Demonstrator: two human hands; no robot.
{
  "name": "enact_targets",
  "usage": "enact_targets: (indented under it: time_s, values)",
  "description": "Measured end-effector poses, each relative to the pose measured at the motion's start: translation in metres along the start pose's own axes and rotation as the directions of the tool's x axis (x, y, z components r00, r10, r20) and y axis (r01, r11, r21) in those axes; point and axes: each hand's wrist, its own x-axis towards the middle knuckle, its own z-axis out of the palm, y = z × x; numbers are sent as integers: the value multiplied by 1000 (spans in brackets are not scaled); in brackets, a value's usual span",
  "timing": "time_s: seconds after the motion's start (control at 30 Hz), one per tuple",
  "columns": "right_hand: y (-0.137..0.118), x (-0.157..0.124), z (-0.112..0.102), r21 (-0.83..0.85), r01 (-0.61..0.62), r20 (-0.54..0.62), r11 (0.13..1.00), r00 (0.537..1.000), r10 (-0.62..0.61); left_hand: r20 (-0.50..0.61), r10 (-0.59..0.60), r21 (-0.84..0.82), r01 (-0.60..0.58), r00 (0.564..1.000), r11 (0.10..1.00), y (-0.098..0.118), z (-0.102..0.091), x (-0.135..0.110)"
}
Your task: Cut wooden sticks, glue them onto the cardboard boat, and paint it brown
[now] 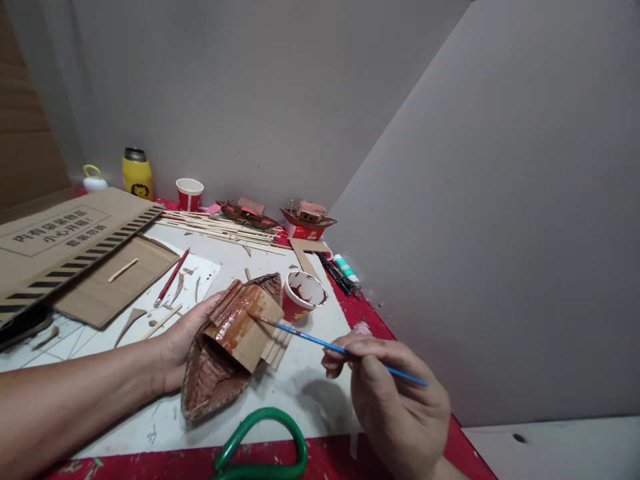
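My left hand (183,347) holds a cardboard model boat (215,383) from its left side, the fingers hidden behind the hull. The boat is tilted, its inside coated in brown paint. Its curved roof (260,333) is wet brown on the left part and bare tan cardboard on the right. My right hand (395,393) pinches a thin blue paintbrush (310,338), whose tip touches the roof where brown meets bare cardboard. Just behind the boat stands a paper cup (296,307) with brown paint streaked inside it.
Green-handled scissors (300,440) lie at the front edge. Cardboard sheets (115,280), a red pencil (173,277) and scraps are at the left. Behind are thin sticks (215,229), two finished-looking boats (249,212), another cup (189,197) and a yellow bottle (137,175). Tubes (345,268) lie right.
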Motion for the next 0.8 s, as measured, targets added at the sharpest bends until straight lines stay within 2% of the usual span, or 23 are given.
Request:
enact_targets:
  time_s: [0.1,0.3,0.37,0.5,0.57,0.63,0.7,0.8]
  values:
    - [-1,0,0,-7,14,37,1000,999,-14,9,4,-13,-3,1000,1000,0,0,0]
    - [7,1,-7,-99,-24,-95,995,995,15,-30,2,-11,-2,1000,1000,2,4,-2]
    - [4,1,-6,-86,-2,-55,996,999,-3,-34,-2,-11,2,999,1000,2,5,-2]
    - [-2,-1,-4,-105,119,117,987,987,-107,-16,-20,-14,20,1000,1000,2,5,-2]
    - [0,-2,-5,-148,145,86,978,987,-133,-8,-2,-18,2,1000,1000,2,5,-3]
    - [3,-2,-7,-185,119,0,975,993,-121,-9,4,-17,-4,1000,1000,2,5,-3]
    - [5,-4,-10,-193,113,-30,975,992,-121,-4,1,-17,-1,1000,1000,2,5,-3]
    - [3,-8,-13,-177,198,88,964,979,-185,39,13,-12,-12,999,1000,1,3,-2]
